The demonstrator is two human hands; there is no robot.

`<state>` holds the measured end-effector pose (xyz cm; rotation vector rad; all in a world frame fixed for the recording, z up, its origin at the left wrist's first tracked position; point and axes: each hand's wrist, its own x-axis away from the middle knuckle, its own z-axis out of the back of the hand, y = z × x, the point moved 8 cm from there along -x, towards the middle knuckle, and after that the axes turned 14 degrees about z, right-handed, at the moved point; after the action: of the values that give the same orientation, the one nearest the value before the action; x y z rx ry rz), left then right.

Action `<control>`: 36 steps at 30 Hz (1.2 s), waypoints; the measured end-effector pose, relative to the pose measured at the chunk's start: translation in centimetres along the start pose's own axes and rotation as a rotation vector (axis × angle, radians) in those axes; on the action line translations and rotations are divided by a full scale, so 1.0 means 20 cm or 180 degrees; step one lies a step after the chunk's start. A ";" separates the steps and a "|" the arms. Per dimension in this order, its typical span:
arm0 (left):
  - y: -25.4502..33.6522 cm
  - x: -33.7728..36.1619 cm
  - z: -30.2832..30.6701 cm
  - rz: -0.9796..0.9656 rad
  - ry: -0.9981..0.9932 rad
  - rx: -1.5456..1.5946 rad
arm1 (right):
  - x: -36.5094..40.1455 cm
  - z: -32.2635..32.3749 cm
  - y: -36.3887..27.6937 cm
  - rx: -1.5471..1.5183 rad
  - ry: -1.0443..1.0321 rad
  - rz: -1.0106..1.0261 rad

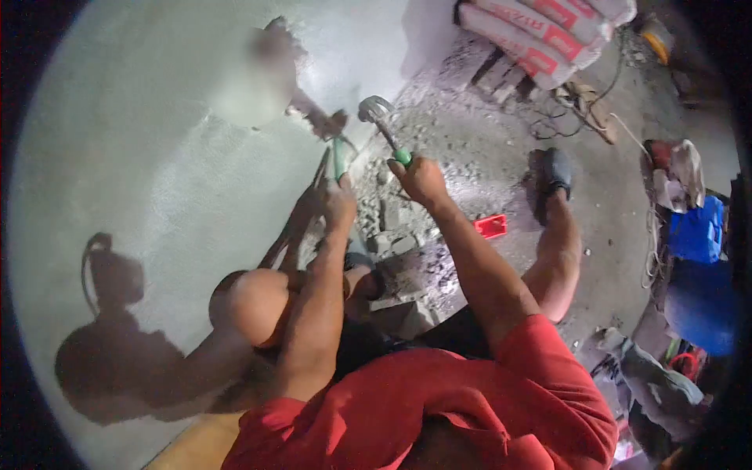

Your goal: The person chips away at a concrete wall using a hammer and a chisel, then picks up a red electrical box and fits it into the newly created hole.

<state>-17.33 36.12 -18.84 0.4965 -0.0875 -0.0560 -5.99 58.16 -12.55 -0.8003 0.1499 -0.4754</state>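
Note:
My left hand [339, 205] is closed round a green-handled chisel [339, 159], its far end against the broken edge of a channel [317, 117] cut in the grey plastered wall [172, 196]. My right hand [424, 180] grips a hammer [379, 112] by its green and dark handle. The hammer's metal head is raised a little to the right of the chisel, apart from it. The chisel's tip is hard to make out in the shadow.
Rubble [395, 215] lies between my feet, with a red plastic box [491, 226] to its right. Stacked white and red sacks [540, 35] stand at the top right, near a cable and wood scraps [591, 113]. Blue bags [696, 229] and cloths [662, 380] line the right side.

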 end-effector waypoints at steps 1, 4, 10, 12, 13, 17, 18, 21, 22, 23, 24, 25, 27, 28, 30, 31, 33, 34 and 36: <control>0.01 -0.06 -0.06 0.0106 -0.0085 -0.0061 | 0.03 0.06 -0.02 -0.0152 0.0241 -0.0034; -0.03 -0.09 -0.07 0.0261 -0.0383 0.1007 | 0.13 0.27 -0.13 -0.0866 0.0552 0.0021; 0.08 -0.04 -0.03 0.1246 -0.1931 0.1373 | 0.26 0.85 -0.18 0.0466 0.0320 0.0537; -0.06 -0.07 -0.17 0.0970 -0.1674 0.1224 | 0.33 0.99 -0.14 0.0813 0.0350 0.0740; -0.16 -0.10 -0.27 0.0651 -0.1380 0.1100 | 0.38 1.02 -0.11 0.1010 0.0221 0.0794; -0.40 -0.23 -0.57 -0.0329 -0.0664 0.0846 | 0.52 0.95 0.12 0.1199 -0.0100 0.0519; -0.39 -0.23 -0.52 0.0212 -0.1081 0.0747 | 0.54 0.93 0.16 0.1206 -0.0175 0.0518; -0.48 -0.20 -0.51 0.1412 -0.2050 -0.0131 | 0.56 0.94 0.18 0.1339 -0.0359 0.0237; -0.51 -0.21 -0.53 0.1413 -0.2052 -0.0242 | 0.55 0.95 0.15 0.1363 -0.0396 0.0283; -0.53 -0.23 -0.56 0.1390 -0.1995 -0.0161 | 0.54 0.96 0.15 0.1308 -0.0481 0.0106; -0.56 -0.26 -0.58 0.1390 -0.1952 -0.0055 | 0.53 0.94 0.16 0.1324 -0.0464 0.0082; -0.56 -0.27 -0.58 0.1383 -0.1913 0.0049 | 0.52 0.92 0.15 0.1291 -0.0446 0.0189; -0.60 -0.30 -0.62 0.1372 -0.1890 0.0239 | 0.50 0.88 0.14 0.1211 -0.0442 0.0302; -0.61 -0.30 -0.62 0.1350 -0.1876 0.0374 | 0.50 0.86 0.14 0.1214 -0.0435 0.0299; -0.62 -0.31 -0.64 0.1300 -0.1862 0.0659 | 0.51 0.83 0.14 0.1225 -0.0530 0.0236; -0.48 -0.22 -0.52 0.1300 -0.1860 0.0699 | 0.52 0.84 0.12 0.1240 -0.0446 0.0301; -0.16 -0.01 -0.25 0.1315 -0.1859 0.0800 | 0.53 0.82 0.14 0.1238 -0.0593 0.0376; -0.18 -0.05 -0.27 0.1304 -0.1862 0.0804 | 0.54 0.80 0.15 0.1218 -0.0757 0.0444; -0.22 -0.10 -0.35 0.1008 -0.2223 0.0424 | 0.55 0.79 0.16 0.1239 -0.0877 0.0337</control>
<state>-18.79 35.69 -27.13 0.5732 -0.8562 0.0901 9.60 65.25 -3.38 -0.4659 -0.1528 -0.2775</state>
